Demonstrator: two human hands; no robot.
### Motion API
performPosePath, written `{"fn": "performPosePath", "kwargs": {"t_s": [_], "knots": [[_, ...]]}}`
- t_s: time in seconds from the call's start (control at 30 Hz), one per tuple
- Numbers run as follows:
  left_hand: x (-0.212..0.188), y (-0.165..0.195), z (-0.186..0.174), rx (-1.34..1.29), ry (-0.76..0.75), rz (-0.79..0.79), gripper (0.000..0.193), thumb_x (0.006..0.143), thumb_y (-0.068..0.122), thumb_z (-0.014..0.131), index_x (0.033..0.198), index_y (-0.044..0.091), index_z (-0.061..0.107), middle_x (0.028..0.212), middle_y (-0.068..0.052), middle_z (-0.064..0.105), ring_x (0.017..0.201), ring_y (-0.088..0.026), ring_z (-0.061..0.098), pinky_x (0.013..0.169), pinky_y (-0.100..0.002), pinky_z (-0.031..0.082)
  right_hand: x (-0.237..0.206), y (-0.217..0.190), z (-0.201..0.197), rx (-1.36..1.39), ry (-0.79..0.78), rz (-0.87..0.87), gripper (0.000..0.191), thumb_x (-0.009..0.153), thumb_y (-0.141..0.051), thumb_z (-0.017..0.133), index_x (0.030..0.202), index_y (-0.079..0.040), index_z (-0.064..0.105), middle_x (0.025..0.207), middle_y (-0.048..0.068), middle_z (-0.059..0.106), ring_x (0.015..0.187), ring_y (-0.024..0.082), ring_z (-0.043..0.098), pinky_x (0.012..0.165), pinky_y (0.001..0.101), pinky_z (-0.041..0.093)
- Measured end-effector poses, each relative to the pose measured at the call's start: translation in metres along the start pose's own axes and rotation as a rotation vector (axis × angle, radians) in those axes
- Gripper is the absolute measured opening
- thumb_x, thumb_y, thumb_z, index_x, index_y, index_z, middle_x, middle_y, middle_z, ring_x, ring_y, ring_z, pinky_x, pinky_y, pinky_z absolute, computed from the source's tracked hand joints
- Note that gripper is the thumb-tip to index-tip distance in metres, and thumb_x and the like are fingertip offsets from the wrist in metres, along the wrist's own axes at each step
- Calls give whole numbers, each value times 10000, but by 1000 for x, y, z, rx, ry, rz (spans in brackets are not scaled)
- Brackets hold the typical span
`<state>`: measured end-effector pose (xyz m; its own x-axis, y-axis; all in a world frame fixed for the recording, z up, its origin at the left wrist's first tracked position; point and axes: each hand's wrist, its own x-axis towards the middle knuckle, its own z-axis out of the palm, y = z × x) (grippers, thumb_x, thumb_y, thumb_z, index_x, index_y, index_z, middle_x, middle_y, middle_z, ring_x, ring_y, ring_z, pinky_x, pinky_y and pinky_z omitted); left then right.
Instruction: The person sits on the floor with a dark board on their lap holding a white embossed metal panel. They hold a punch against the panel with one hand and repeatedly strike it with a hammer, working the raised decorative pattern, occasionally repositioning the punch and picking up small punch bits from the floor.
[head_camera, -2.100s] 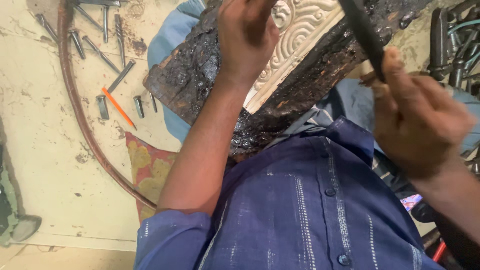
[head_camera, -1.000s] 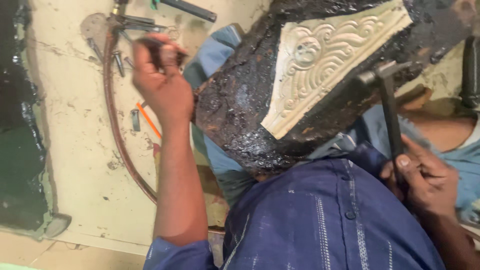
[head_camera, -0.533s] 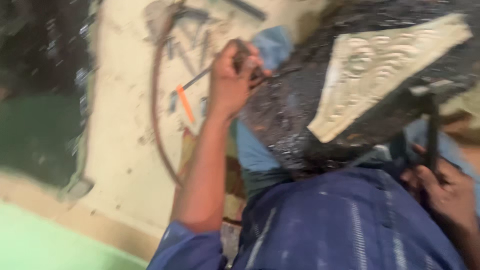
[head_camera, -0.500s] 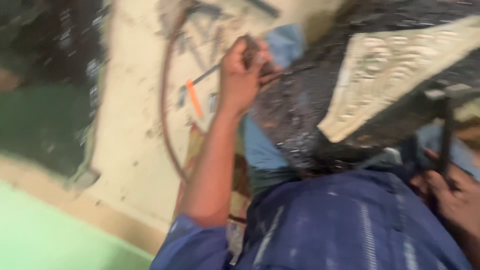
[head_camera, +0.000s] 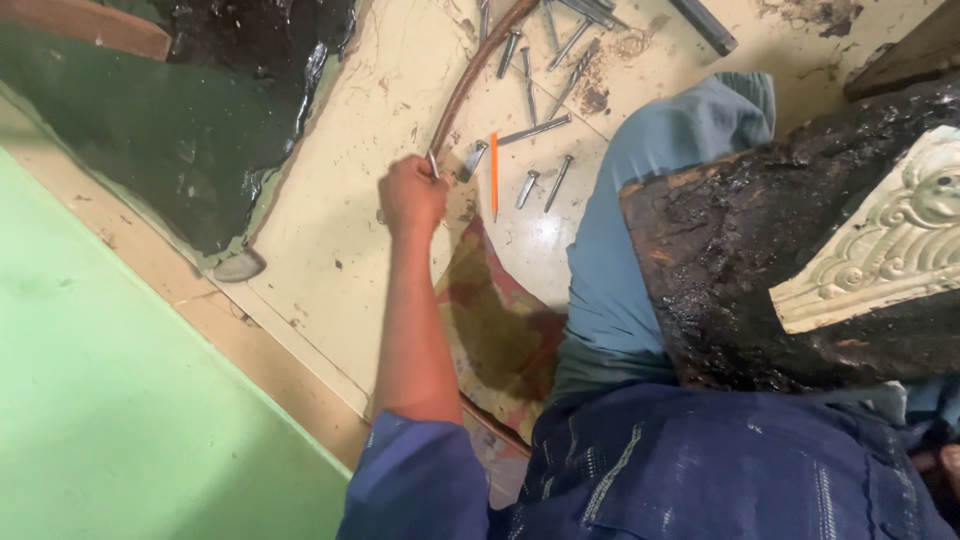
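The left hand (head_camera: 412, 196) is closed in a fist around a thin grey metal punch (head_camera: 433, 166), whose tip pokes out above the knuckles, held over the cream tiled floor (head_camera: 330, 250). Just beside it lie scattered steel punches (head_camera: 535, 130) and 1 orange pencil (head_camera: 494, 174) — all loose, no container holds them. A black pitch-covered block (head_camera: 740, 280) rests on the lap, bearing a pale embossed metal panel (head_camera: 885, 250). The right hand is out of view.
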<state>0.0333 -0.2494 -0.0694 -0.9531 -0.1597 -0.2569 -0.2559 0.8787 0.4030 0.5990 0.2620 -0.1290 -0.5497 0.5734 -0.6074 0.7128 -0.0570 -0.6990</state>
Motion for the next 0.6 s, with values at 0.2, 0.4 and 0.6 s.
{"fn": "performPosePath", "kwargs": {"t_s": [0.2,0.4,0.6], "knots": [[-12,-12,44,-147,-54,-185,292,764,186,866,910,45,656,675,-119,733,495,-221,720,566,-371,597,-1,-19,9,-43,3,1,498,1145,-192,512,1584,33,438,872,117,680,685,142,575,629,296,482],[-7,2,54,185,250,126,196,832,162,783,1003,108,707,980,-112,729,894,-323,703,724,-456,557,0,-63,27,-85,-11,-31,501,1121,-171,530,1572,34,461,866,123,686,675,147,581,616,299,483],[13,59,118,436,62,670,248,952,86,598,1188,136,653,1098,-99,671,1139,-327,631,830,-437,573,-17,-121,49,-107,6,-79,504,1096,-151,547,1561,35,483,859,129,693,666,153,586,602,302,484]]}}
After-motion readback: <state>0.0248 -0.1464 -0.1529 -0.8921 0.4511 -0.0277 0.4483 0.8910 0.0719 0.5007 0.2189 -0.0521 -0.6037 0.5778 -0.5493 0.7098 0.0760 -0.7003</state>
